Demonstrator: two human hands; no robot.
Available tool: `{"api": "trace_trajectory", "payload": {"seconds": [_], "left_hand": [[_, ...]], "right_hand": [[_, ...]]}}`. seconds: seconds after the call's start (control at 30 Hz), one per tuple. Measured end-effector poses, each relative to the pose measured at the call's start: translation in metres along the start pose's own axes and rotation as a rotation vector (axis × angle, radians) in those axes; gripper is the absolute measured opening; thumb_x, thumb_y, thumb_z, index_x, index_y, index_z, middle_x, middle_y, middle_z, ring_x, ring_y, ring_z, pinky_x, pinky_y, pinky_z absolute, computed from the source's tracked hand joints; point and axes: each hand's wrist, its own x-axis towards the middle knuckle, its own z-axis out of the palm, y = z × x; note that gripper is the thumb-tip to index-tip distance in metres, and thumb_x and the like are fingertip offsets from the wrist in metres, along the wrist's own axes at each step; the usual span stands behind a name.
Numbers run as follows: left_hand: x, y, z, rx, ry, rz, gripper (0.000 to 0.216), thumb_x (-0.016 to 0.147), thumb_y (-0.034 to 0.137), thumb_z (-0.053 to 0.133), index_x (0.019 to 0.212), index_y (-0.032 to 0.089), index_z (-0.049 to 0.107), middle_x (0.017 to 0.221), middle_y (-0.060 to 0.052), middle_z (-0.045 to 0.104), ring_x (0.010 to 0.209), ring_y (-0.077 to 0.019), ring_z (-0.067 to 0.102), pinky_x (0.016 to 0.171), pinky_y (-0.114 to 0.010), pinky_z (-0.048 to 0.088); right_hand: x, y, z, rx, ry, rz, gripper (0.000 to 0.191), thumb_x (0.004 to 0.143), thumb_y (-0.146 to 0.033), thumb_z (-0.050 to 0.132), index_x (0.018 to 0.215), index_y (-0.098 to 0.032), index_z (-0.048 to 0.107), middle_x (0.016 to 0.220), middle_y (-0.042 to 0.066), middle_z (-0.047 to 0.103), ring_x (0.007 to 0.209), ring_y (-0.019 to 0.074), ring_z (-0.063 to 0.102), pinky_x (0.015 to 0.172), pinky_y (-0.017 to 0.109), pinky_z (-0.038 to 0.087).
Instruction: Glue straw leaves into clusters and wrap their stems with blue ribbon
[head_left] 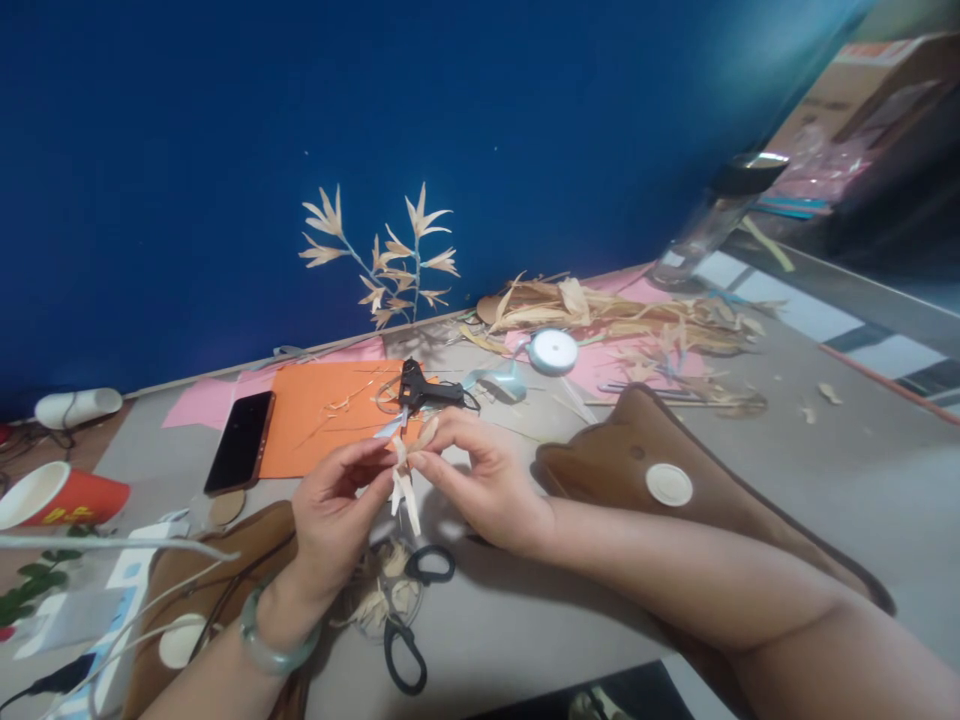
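Cup point(94, 497), red outside and pale inside, sits at nine o'clock, taking the husk piece point(405, 488) between the hands as our dial's centre. We record a dark-screened phone point(238, 445) between nine and ten, beside an orange sheet point(300, 430) nearer ten. At nine, close in, the left hand point(334, 505) has thumb and forefinger pinched on the husk piece; a green bangle point(271, 655) circles its wrist. At twelve, a branch of dried flowers point(416, 265) stands against the blue wall point(225, 150). Pale scraps point(394, 592) lie at six, beside the black handles of scissors point(389, 655); we cannot make out the blades. The husk piece hangs above the table, its strips pointing toward six. We find a black glue gun point(436, 393) near one. At three, the right hand point(484, 480) nips the husk piece between thumb and fingers. At two, we note a ribbon spool point(553, 352), with dried husks point(566, 308) beyond it. A brown cushion point(720, 510) lies at three.
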Motion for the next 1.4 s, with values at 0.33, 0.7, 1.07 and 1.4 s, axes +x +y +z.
{"api": "trace_trajectory", "payload": {"seconds": [0.33, 0.7, 1.07, 1.4], "left_hand": [[0.003, -0.006, -0.008, 0.056, -0.062, 0.173, 0.015, 0.074, 0.010, 0.071, 0.084, 0.021, 0.073, 0.083, -0.003, 0.071, 0.079, -0.0161, 0.066, 0.071, -0.028, 0.055], [0.006, -0.003, -0.003, 0.092, -0.068, 0.234, 0.014, 0.075, 0.007, 0.069, 0.081, 0.019, 0.069, 0.080, -0.002, 0.071, 0.080, -0.0135, 0.067, 0.075, -0.025, 0.055], [0.003, 0.003, -0.005, 0.120, -0.105, 0.248, 0.015, 0.074, 0.008, 0.071, 0.083, 0.020, 0.069, 0.081, -0.001, 0.071, 0.077, -0.0121, 0.068, 0.071, -0.021, 0.056], [0.002, 0.002, -0.001, 0.045, -0.092, 0.224, 0.020, 0.075, 0.004, 0.068, 0.088, 0.019, 0.068, 0.081, 0.000, 0.071, 0.074, -0.0112, 0.068, 0.068, -0.020, 0.056]], "right_hand": [[-0.002, 0.000, 0.001, -0.112, 0.046, -0.058, 0.019, 0.080, -0.015, 0.067, 0.063, -0.019, 0.059, 0.070, 0.000, 0.066, 0.068, 0.0127, 0.060, 0.072, 0.030, 0.045], [-0.003, 0.004, 0.003, -0.111, 0.052, -0.102, 0.018, 0.079, -0.012, 0.069, 0.065, -0.018, 0.060, 0.069, 0.000, 0.066, 0.068, 0.0113, 0.060, 0.070, 0.028, 0.046], [-0.002, 0.004, 0.002, -0.105, 0.021, -0.140, 0.014, 0.080, -0.010, 0.068, 0.068, -0.017, 0.062, 0.071, 0.001, 0.065, 0.070, 0.0113, 0.061, 0.070, 0.026, 0.047], [-0.004, 0.003, -0.001, -0.228, -0.028, -0.191, 0.008, 0.083, -0.015, 0.065, 0.075, -0.018, 0.065, 0.080, 0.003, 0.068, 0.079, 0.0145, 0.062, 0.075, 0.032, 0.046]]}}
